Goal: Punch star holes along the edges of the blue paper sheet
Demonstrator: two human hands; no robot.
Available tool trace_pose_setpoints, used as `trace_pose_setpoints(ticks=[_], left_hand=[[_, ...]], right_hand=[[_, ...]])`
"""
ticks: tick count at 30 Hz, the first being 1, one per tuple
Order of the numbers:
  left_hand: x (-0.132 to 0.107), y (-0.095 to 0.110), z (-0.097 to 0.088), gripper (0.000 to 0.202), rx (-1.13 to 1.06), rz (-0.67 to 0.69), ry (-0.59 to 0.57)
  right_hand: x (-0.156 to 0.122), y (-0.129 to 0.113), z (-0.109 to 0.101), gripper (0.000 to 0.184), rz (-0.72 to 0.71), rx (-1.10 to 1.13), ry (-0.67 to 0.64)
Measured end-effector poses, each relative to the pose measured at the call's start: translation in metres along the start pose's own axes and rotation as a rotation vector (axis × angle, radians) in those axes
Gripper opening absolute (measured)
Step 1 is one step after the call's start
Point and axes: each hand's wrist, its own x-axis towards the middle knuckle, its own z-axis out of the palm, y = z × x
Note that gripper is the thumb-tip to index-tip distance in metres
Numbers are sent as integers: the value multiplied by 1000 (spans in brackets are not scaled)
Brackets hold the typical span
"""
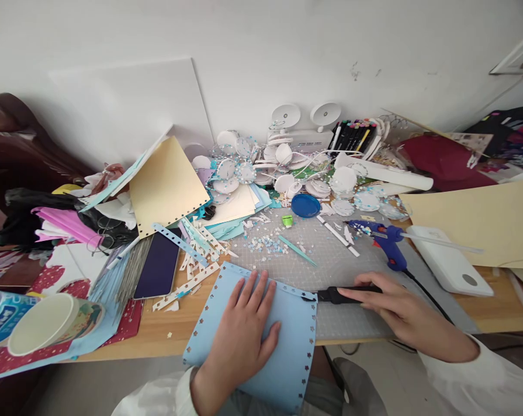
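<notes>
My left hand (243, 329) lies flat, fingers spread, on a light blue paper sheet (287, 352) with star-punched edges that overhangs the desk's front edge. My right hand (400, 309) is closed around a black-handled tool (337, 295), whose tip meets the sheet's upper right corner. Both sit on a grey cutting mat (331, 260).
A blue glue gun (387, 240) and white power bank (452, 266) lie right of the mat. A phone (157, 267), punched paper strips (187, 277), a paper cup (49, 323), cream card sheets (166, 185) and white paper discs (287, 173) crowd the left and back.
</notes>
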Motion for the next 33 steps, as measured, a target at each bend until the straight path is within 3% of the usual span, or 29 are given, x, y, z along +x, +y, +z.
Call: trace_pose_setpoints(ticks=[10, 17, 26, 33], left_hand=[[1, -1, 1, 61, -2, -4, 8], [0, -1, 1, 62, -7, 4, 13], [1, -1, 1, 62, 7, 8, 13], [1, -1, 0, 61, 2, 3, 7]], right_hand=[[16, -17, 16, 45, -2, 46, 49], [9, -10, 9, 42, 8, 2, 44], [29, -20, 17, 47, -41, 32, 74], [16, -10, 5, 42, -17, 8, 47]])
